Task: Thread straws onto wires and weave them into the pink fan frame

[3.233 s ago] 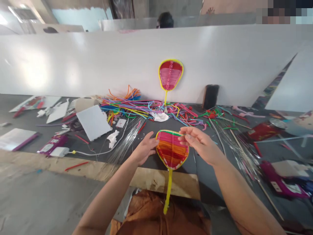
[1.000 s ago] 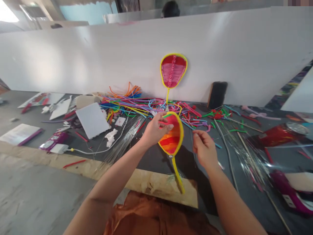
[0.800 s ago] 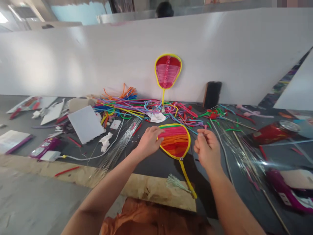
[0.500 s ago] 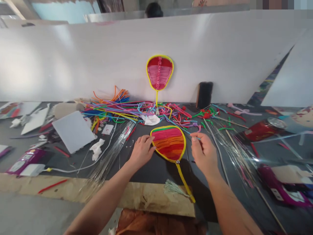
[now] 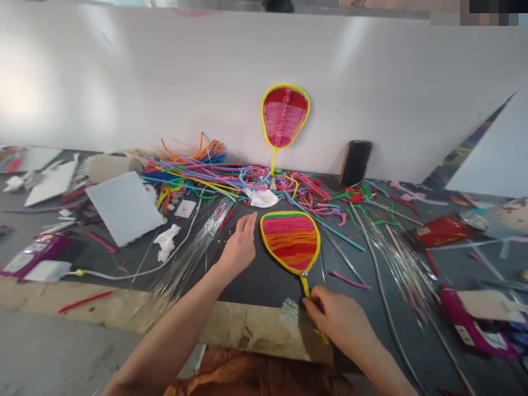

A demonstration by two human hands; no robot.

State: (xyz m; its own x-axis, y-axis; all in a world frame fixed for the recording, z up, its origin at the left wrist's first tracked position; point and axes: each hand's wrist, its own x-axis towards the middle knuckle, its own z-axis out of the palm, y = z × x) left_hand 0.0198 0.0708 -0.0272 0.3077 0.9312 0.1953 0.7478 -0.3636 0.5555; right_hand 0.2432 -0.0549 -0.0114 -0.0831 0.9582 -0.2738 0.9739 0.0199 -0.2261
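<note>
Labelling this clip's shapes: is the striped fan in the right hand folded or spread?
Spread: the striped fan shows in full inside its yellow rim, while the right hand grips its handle.

1 dark phone [image 5: 355, 163] stands against the white panel [image 5: 173, 82]; 1 red can [image 5: 441, 230] sits to its right.

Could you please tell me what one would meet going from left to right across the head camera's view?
Purple object, white square panel, left hand, orange-striped fan, dark phone, red can.
</note>
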